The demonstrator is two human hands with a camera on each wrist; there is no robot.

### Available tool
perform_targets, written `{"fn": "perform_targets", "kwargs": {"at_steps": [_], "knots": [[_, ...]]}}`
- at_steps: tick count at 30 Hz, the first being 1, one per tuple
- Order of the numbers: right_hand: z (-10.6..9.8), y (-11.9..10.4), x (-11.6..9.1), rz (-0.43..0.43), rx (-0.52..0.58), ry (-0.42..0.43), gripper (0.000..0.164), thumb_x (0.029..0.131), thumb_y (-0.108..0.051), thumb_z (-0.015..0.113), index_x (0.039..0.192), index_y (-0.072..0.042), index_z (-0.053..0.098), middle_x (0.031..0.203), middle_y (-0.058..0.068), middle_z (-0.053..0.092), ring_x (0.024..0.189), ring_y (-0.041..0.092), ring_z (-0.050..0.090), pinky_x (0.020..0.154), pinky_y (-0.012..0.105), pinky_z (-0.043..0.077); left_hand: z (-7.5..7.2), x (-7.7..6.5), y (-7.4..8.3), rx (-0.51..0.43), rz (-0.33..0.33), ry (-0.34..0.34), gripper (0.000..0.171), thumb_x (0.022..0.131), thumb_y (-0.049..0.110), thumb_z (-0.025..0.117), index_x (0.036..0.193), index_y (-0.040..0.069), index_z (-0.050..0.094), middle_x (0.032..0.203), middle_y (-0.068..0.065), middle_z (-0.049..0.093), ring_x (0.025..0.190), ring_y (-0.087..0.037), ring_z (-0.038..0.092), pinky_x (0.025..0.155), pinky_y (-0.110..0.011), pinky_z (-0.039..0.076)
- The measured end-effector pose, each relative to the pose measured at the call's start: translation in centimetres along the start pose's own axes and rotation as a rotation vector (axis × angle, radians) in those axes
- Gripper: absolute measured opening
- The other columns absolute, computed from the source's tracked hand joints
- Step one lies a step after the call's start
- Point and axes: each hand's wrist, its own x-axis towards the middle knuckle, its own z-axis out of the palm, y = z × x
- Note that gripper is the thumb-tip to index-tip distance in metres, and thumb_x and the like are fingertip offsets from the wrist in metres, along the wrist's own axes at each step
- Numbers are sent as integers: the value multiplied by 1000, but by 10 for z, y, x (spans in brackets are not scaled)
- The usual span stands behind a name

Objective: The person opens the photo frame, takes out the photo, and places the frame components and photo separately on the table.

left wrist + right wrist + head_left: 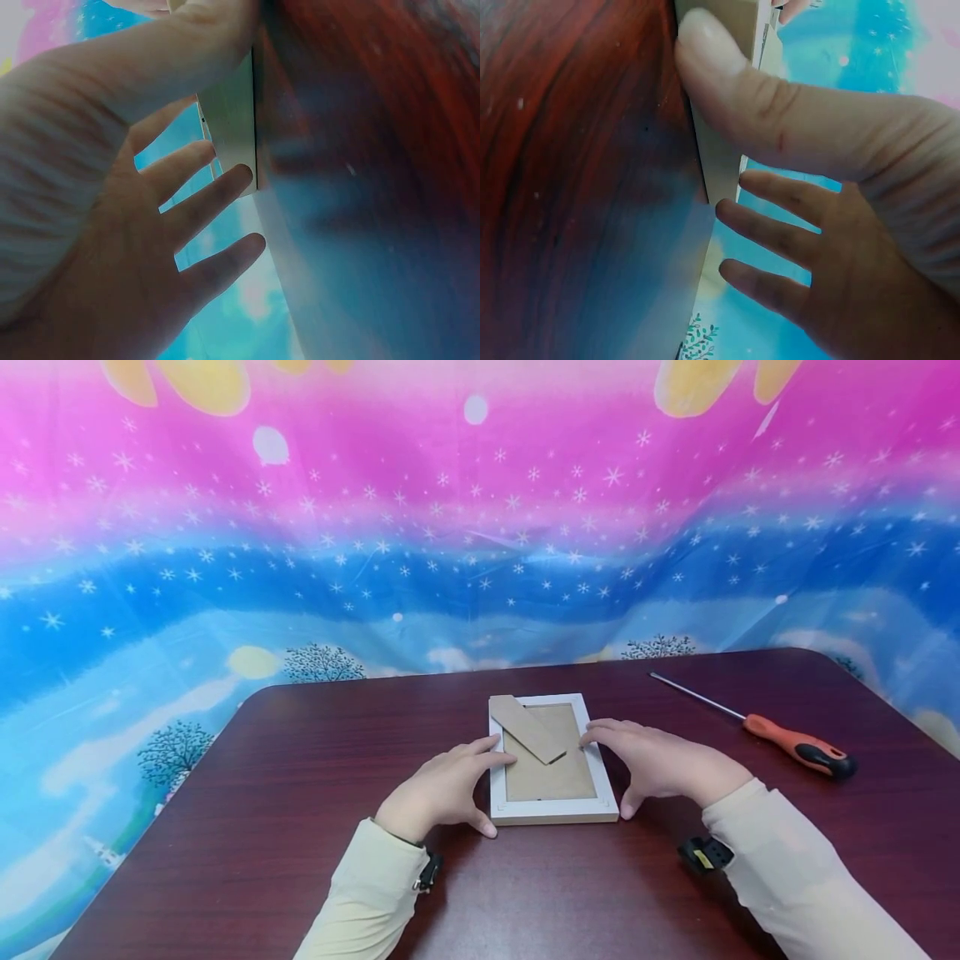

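Observation:
A white picture frame (pixel 551 818) lies face down on the table, showing its brown backing board (pixel 558 781). A flat brown stand (pixel 531 731) slants across that board from the top left corner. At the left edge is my left hand (pixel 442 785), its index finger over the border and its thumb by the near corner. My right hand (pixel 660 760) is at the opposite edge, thumb beside the near right corner. In both wrist views the fingers are spread and fairly straight along the frame's sides (pixel 232 124). Neither hand is visibly curled round it.
On the right of the dark red wooden table (pixel 337 727) lies a screwdriver (pixel 795 743) with an orange and black handle, its shaft pointing to the far left. A pink and blue snowflake-patterned cloth (pixel 480 568) hangs behind the table's far edge.

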Motion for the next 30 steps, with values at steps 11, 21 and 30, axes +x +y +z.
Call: {"fn": "perform_targets", "kwargs": {"at_steps": [11,21,30], "knots": [[5,-2,1,-6,27,-49,102,49,-20,89,140,-16,43,153,23,26,133,45,31,90,56,48,0,-1,2,-3,-7,4,90,58,33,85,139,25,47,157,-7,30,136,-30,36,105,-53,40],[5,3,1,-25,-42,-1,98,49,-26,89,138,-18,48,151,21,34,127,45,40,93,61,44,3,1,-4,36,0,27,90,57,43,83,139,27,48,155,-4,34,134,-29,39,104,-52,41],[-5,10,-4,-13,10,3,89,52,-29,88,134,-22,54,149,20,39,130,43,39,94,62,44,-1,1,-7,5,23,57,88,57,48,81,137,28,50,152,-3,40,133,-28,41,104,-52,41]]}}
